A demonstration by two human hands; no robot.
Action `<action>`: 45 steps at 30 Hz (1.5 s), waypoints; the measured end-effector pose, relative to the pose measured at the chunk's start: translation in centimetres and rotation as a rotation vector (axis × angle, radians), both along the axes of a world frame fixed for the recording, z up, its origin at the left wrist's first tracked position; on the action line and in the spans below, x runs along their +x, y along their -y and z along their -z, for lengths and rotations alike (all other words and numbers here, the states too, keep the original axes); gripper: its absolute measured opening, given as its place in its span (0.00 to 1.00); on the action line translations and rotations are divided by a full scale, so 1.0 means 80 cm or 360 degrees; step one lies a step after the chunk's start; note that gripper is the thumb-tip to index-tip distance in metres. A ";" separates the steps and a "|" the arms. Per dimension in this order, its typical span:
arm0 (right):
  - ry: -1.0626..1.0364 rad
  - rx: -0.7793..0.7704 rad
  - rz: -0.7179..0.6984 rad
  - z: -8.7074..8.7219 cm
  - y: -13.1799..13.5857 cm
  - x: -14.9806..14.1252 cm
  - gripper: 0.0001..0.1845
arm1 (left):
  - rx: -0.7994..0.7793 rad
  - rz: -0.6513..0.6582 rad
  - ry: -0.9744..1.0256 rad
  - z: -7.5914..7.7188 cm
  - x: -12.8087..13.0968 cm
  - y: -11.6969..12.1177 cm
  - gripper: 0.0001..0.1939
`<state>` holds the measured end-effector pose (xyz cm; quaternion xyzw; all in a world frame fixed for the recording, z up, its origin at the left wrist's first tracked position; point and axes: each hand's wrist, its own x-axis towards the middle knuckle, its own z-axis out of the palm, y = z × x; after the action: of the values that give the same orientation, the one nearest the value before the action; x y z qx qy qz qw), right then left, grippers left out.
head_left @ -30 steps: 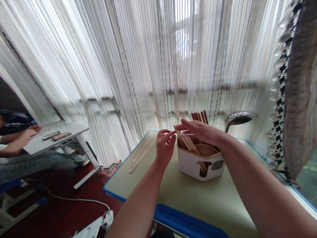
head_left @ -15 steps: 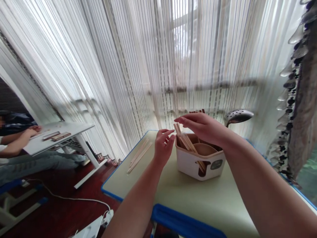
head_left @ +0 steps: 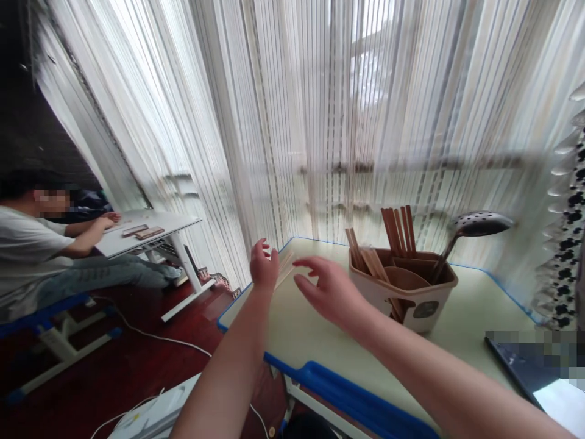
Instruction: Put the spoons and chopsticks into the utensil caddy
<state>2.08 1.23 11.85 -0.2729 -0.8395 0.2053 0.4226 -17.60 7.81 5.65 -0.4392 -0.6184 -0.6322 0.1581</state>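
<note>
My left hand [head_left: 264, 263] hovers over the table's left side, fingers half curled and apart, nothing visible in it. Between my hands lie thin, pale wooden chopsticks [head_left: 285, 268], partly hidden behind my left hand. My right hand [head_left: 325, 285] reaches toward them from the right, empty, with thumb and fingers spread. Just right of it stands a white and brown utensil holder [head_left: 419, 310]. Light chopsticks [head_left: 375, 266], seemingly in clear wrappers, lean in its left part. Several reddish-brown chopsticks [head_left: 397, 231] stand upright at its back, and a perforated metal ladle [head_left: 483, 224] at its right.
The pale table [head_left: 315, 338] has a blue edge. A dark flat device [head_left: 516, 366], partly blurred out, lies at the right. Sheer curtains [head_left: 311, 122] hang behind. At the left, another person [head_left: 31, 250] sits at a white table [head_left: 137, 241]. A white cable [head_left: 155, 334] crosses the floor.
My right hand has left the light chopsticks in the holder and moved left and down toward those on the table. My left hand has moved left to them. The view has turned slightly.
</note>
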 end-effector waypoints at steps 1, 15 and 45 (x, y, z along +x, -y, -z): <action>0.0080 -0.0029 -0.0011 0.020 0.001 -0.012 0.14 | -0.0119 -0.0081 -0.0008 0.010 -0.010 -0.001 0.15; 0.0723 0.0006 0.0271 0.132 -0.072 -0.035 0.17 | -0.1209 -0.0102 -0.0643 0.038 0.004 -0.017 0.13; -0.0527 -0.0625 0.0235 0.075 -0.072 -0.032 0.27 | -0.0306 0.0055 -0.0725 0.028 0.036 0.012 0.13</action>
<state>-0.48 6.99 5.85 -0.3728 -0.6808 0.3748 0.5070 -14.70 6.87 3.41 -0.5939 -0.6165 -0.4578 0.2400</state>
